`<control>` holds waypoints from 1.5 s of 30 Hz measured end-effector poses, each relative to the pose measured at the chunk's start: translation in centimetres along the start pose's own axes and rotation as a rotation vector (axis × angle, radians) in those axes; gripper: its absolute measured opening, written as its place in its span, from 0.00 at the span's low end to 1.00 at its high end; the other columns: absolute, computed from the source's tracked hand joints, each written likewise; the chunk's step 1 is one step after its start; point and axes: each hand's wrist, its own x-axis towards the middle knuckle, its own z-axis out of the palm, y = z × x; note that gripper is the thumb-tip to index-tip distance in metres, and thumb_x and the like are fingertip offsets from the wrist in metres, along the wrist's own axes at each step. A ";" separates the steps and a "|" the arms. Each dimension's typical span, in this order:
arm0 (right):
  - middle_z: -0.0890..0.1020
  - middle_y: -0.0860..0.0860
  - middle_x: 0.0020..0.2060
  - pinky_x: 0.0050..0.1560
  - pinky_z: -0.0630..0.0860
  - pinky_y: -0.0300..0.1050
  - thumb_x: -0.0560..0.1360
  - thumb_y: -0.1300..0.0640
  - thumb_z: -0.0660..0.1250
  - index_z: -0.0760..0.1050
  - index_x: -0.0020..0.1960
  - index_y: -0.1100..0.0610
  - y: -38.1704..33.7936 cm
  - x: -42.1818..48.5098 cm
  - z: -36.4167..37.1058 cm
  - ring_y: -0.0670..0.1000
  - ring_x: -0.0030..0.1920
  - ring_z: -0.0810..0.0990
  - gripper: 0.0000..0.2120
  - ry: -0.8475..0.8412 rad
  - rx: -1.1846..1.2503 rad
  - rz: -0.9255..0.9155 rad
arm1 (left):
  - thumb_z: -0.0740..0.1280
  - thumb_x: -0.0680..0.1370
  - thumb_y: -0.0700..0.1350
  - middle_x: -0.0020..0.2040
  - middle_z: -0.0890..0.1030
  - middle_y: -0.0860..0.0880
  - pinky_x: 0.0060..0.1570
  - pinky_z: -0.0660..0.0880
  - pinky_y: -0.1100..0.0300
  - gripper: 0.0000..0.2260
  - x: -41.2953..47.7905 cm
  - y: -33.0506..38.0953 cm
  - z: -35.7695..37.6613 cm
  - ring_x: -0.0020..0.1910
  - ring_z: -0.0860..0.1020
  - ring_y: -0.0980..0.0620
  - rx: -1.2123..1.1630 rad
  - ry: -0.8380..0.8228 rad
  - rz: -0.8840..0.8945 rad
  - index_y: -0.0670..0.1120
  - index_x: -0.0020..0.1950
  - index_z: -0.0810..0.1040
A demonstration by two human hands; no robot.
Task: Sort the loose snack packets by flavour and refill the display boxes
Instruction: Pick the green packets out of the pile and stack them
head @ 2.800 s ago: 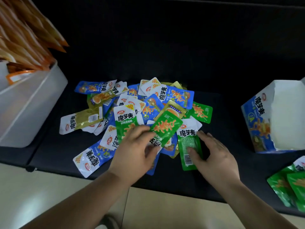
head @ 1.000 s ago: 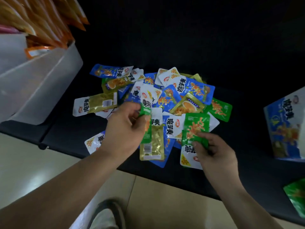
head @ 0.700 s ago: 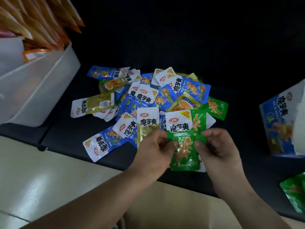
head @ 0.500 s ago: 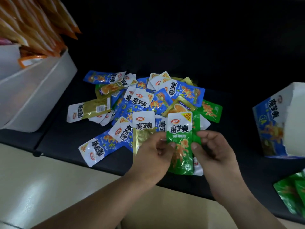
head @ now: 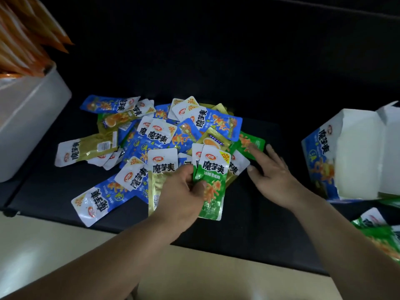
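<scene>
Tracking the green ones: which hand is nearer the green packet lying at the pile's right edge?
Right. The right hand has straight fingers at the green packet; the left hand sits lower left of it, gripping other green packets.

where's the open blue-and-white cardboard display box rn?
Head view, far right: the open blue-and-white cardboard display box stands on the black surface, right of the right hand and the loose packet pile, with green packets lying nearer the camera.
</scene>
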 end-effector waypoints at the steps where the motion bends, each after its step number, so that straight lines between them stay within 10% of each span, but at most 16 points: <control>1: 0.52 0.42 0.83 0.82 0.38 0.51 0.85 0.50 0.57 0.51 0.83 0.41 0.1 -0.1 0.0 0.44 0.82 0.38 0.29 0.009 -0.077 -0.013 | 0.70 0.81 0.40 0.40 0.83 0.44 0.33 0.76 0.59 0.03 0.1 -0.3 0.2 0.33 0.78 0.51 0.021 0.011 0.010 0.46 0.48 0.79; 6: 0.70 0.51 0.66 0.80 0.51 0.64 0.80 0.44 0.59 0.62 0.81 0.51 0.7 -3.2 2.6 0.59 0.73 0.63 0.31 0.209 -0.432 0.064 | 0.69 0.81 0.43 0.42 0.83 0.40 0.41 0.79 0.39 0.01 0.7 -1.0 0.6 0.41 0.81 0.38 0.044 0.027 0.054 0.46 0.50 0.78; 11: 0.74 0.58 0.51 0.53 0.78 0.62 0.71 0.50 0.78 0.83 0.55 0.59 1.8 -7.6 5.6 0.62 0.50 0.72 0.18 0.462 -0.373 0.018 | 0.69 0.81 0.44 0.41 0.83 0.43 0.42 0.80 0.38 0.01 0.5 -1.2 0.6 0.40 0.81 0.40 0.067 0.015 0.086 0.49 0.50 0.78; 21: 0.78 0.54 0.54 0.60 0.75 0.54 0.69 0.56 0.80 0.78 0.65 0.51 1.7 -6.4 3.0 0.60 0.58 0.75 0.26 0.409 0.020 0.184 | 0.70 0.81 0.39 0.30 0.75 0.57 0.30 0.67 0.68 0.09 -2.3 0.1 2.2 0.27 0.71 0.58 -0.048 -0.022 0.137 0.49 0.43 0.77; 27: 0.79 0.50 0.51 0.41 0.75 0.32 0.72 0.65 0.77 0.74 0.65 0.40 0.9 -7.5 2.2 0.45 0.46 0.80 0.29 0.284 0.445 0.290 | 0.70 0.81 0.39 0.44 0.84 0.50 0.36 0.75 0.71 0.19 -3.2 1.3 2.9 0.37 0.81 0.60 -0.128 -0.050 0.102 0.53 0.70 0.77; 32: 0.87 0.59 0.54 0.53 0.83 0.55 0.80 0.73 0.62 0.81 0.64 0.59 -0.8 -10.1 2.3 0.60 0.56 0.86 0.18 0.175 1.314 0.314 | 0.70 0.81 0.40 0.45 0.87 0.59 0.40 0.77 0.73 0.10 -4.2 2.5 4.2 0.43 0.85 0.63 -0.158 -0.095 0.077 0.54 0.58 0.80; 38: 0.86 0.65 0.52 0.51 0.84 0.62 0.82 0.61 0.62 0.82 0.56 0.65 -1.0 -13.8 1.5 0.66 0.52 0.86 0.11 0.184 1.512 0.384 | 0.68 0.82 0.47 0.48 0.86 0.63 0.42 0.77 0.73 0.06 -5.8 3.3 5.8 0.47 0.84 0.65 -0.146 -0.205 0.072 0.57 0.57 0.80; 45: 0.85 0.65 0.45 0.49 0.85 0.62 0.82 0.53 0.65 0.80 0.50 0.64 3.4 -16.9 -1.2 0.66 0.47 0.86 0.14 0.278 1.030 0.429 | 0.69 0.81 0.42 0.49 0.86 0.62 0.44 0.81 0.68 0.17 -7.5 4.9 9.8 0.47 0.85 0.62 -0.149 -0.387 0.074 0.64 0.62 0.78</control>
